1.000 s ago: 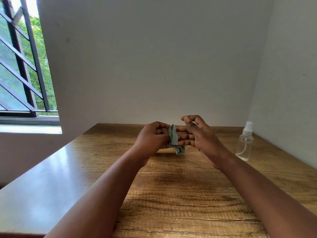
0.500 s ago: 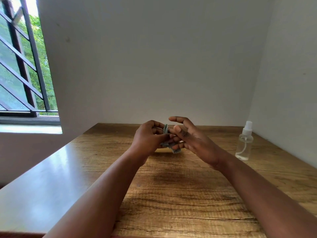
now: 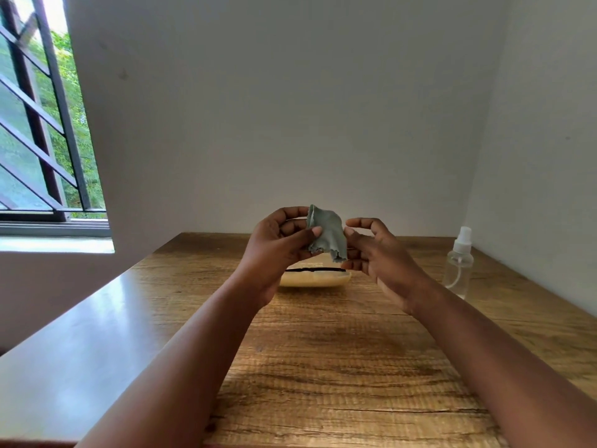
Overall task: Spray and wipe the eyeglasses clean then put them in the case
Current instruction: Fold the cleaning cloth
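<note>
My left hand [image 3: 277, 244] pinches a grey-green cloth [image 3: 328, 234] between thumb and fingers, held up above the table. My right hand [image 3: 376, 253] is at the cloth's right edge, fingertips against it top and bottom. The cloth hangs partly unfolded between the two hands. The eyeglasses are not clearly visible; only a thin pale glint shows at the cloth's upper left edge. A cream-yellow case [image 3: 315, 279] lies on the wooden table [image 3: 323, 367] just behind and below my hands, with a dark line across its top. A clear spray bottle [image 3: 458, 265] stands at the right.
White walls close the table at the back and on the right, just beyond the bottle. A barred window [image 3: 38, 124] is at the left, past the table's glossy left edge.
Both hands have risen from near the table. The cloth, bunched between the fingers before, now hangs spread open. The case behind the hands has come into view.
</note>
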Action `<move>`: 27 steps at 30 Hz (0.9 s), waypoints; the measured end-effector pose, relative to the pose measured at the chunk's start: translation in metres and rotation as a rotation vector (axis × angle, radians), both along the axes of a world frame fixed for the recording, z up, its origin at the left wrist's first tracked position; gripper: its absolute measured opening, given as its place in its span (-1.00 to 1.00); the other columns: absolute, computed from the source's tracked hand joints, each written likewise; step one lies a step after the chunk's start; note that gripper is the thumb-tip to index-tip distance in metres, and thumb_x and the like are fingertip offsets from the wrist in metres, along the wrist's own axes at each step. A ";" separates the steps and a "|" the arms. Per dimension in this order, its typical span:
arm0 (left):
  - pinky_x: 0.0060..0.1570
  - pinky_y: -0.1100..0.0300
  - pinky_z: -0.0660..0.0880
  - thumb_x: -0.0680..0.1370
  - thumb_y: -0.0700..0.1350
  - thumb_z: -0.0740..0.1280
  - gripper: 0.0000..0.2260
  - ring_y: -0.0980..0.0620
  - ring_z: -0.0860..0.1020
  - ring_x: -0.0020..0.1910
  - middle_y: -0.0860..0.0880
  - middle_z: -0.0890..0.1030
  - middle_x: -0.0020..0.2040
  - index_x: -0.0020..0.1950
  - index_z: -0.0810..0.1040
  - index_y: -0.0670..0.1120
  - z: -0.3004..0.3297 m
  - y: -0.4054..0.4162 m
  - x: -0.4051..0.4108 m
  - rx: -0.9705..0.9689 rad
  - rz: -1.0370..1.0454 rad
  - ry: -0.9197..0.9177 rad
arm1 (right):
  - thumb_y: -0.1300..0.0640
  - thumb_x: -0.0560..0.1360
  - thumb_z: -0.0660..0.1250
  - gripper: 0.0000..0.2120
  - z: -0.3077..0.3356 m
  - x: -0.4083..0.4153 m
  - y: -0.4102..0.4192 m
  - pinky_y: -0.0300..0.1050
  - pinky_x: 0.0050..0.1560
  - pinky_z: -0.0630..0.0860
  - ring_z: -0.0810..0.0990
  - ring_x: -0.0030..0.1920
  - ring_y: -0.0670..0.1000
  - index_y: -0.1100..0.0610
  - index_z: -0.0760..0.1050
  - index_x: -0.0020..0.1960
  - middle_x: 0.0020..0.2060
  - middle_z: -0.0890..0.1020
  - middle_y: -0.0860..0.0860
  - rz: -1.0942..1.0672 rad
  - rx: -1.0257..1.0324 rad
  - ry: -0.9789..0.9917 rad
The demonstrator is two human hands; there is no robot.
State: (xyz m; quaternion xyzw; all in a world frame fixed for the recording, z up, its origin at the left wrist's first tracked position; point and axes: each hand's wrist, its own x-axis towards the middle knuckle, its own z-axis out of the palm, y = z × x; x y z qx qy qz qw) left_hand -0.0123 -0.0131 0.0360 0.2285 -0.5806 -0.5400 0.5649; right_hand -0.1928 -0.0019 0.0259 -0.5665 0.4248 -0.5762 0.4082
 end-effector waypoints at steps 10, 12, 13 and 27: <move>-0.10 0.12 0.62 0.50 -0.32 0.39 -0.74 -0.06 0.68 -0.06 -0.16 0.69 -0.07 0.18 0.52 -0.19 -0.003 -0.004 0.001 0.031 0.041 -0.025 | 0.37 0.43 0.38 -0.66 0.002 -0.005 0.003 -0.15 -0.16 0.60 0.67 -0.13 0.01 0.11 0.44 0.13 -0.17 0.66 0.07 0.201 -0.027 -0.187; -0.15 0.15 0.61 0.50 -0.32 0.40 -0.75 -0.06 0.68 -0.08 -0.15 0.68 -0.08 0.16 0.51 -0.19 -0.003 -0.005 0.001 0.040 0.065 -0.044 | 0.39 0.44 0.37 -0.70 0.001 -0.006 0.002 -0.15 -0.13 0.58 0.65 -0.07 0.01 0.12 0.51 0.10 -0.10 0.66 0.05 0.188 -0.062 -0.138; -0.19 0.17 0.60 0.50 -0.32 0.41 -0.74 -0.06 0.68 -0.09 -0.14 0.67 -0.09 0.15 0.49 -0.18 -0.004 -0.006 0.001 0.052 0.090 -0.056 | 0.39 0.46 0.37 -0.71 0.000 -0.006 0.001 -0.15 -0.11 0.56 0.64 -0.03 0.02 0.12 0.55 0.12 -0.04 0.66 0.05 0.173 -0.076 -0.114; 0.18 -0.03 0.54 0.23 0.08 0.59 -0.34 -0.02 0.58 0.18 -0.06 0.59 0.17 0.25 0.46 -0.01 -0.002 -0.006 0.003 0.099 0.044 -0.316 | 0.49 0.49 0.11 -0.61 0.004 -0.007 0.004 -0.01 0.10 0.51 0.59 0.08 0.08 0.21 0.66 0.01 0.02 0.68 0.15 0.198 -0.139 -0.020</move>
